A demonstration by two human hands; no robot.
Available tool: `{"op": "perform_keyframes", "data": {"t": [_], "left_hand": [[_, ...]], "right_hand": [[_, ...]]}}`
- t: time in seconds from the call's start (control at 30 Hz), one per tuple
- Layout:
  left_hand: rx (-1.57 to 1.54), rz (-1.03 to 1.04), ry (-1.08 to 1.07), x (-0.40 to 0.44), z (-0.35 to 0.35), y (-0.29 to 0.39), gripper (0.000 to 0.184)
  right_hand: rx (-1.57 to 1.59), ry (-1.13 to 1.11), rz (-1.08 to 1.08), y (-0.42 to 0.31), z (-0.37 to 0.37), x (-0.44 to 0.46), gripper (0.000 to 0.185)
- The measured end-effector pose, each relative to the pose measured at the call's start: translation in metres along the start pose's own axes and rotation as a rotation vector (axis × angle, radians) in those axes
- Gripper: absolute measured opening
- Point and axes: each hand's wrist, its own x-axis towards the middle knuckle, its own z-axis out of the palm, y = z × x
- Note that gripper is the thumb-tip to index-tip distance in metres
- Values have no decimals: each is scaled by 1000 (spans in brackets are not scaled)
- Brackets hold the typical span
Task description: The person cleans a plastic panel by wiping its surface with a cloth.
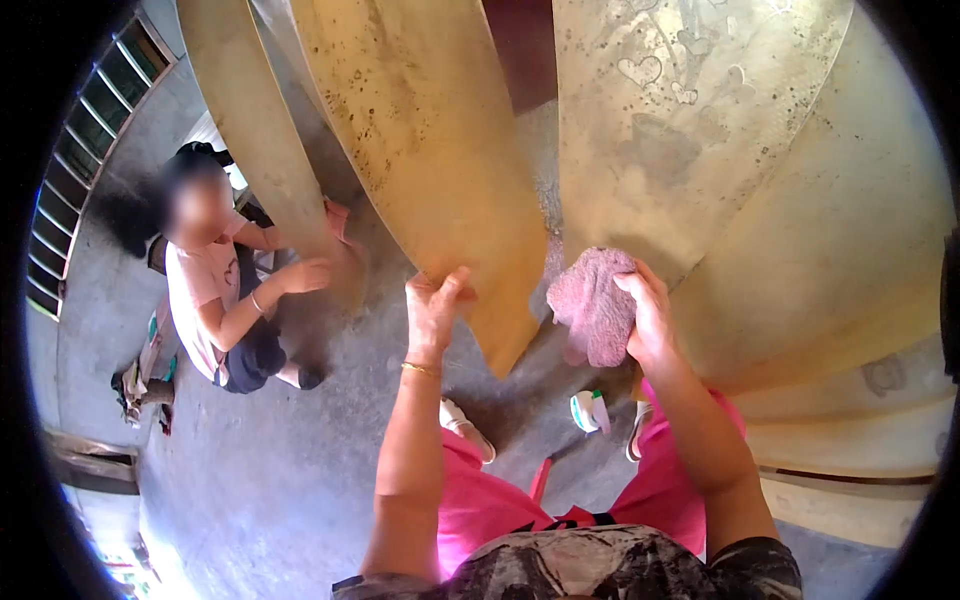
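L hand (430,312) pinching thin, speckled yellowish sheet (425,150) at its edge; R hand (652,318) gripping fuzzy pink cloth (592,305), bunched w/ thumb on top.

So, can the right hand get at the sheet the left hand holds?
Probably yes: the right hand holds a pink cloth beside the yellowish sheet, and nothing visible blocks the gap between.

1 barred window (84,165), grey wall (112,330), grey floor (270,470)
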Motion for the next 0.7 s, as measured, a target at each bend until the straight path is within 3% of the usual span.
{"op": "perform_keyframes", "data": {"t": [0.07,0.13,0.2,0.27,0.33,0.37,0.43,0.47,0.53,0.57,0.7], "left_hand": [[58,-44,-208,-1,-12,-5,23],[42,25,-223,-4,-10,-4,28],[-277,-113,-275,-7,-13,-3,29],[-351,-197,-315,-9,-13,-10,33],[-646,-433,-477,-11,-10,1,44],[-660,-444,-517,-13,-9,5,49],[-634,-462,-544,-24,7,14,70],[-637,-477,-550,-29,14,25,70],[-544,-334,-424,-40,36,42,89],[-523,-351,-460,-38,35,44,101],[-706,-467,-300,-34,32,37,103]], "right_hand": [[1,10,18,4,0,-1,28],[29,20,39,5,-1,2,29],[39,19,30,5,0,3,31],[53,27,9,4,5,-1,33],[-53,-53,-155,5,21,-2,40],[-98,-123,-287,11,33,-7,47],[-625,-315,-739,16,57,-9,53],[-952,-366,-1024,23,62,-11,55],[-1404,-658,-1005,31,70,-21,58],[-1437,-608,-1034,46,68,-18,56],[-1501,-520,-1032,47,64,5,48]]}}
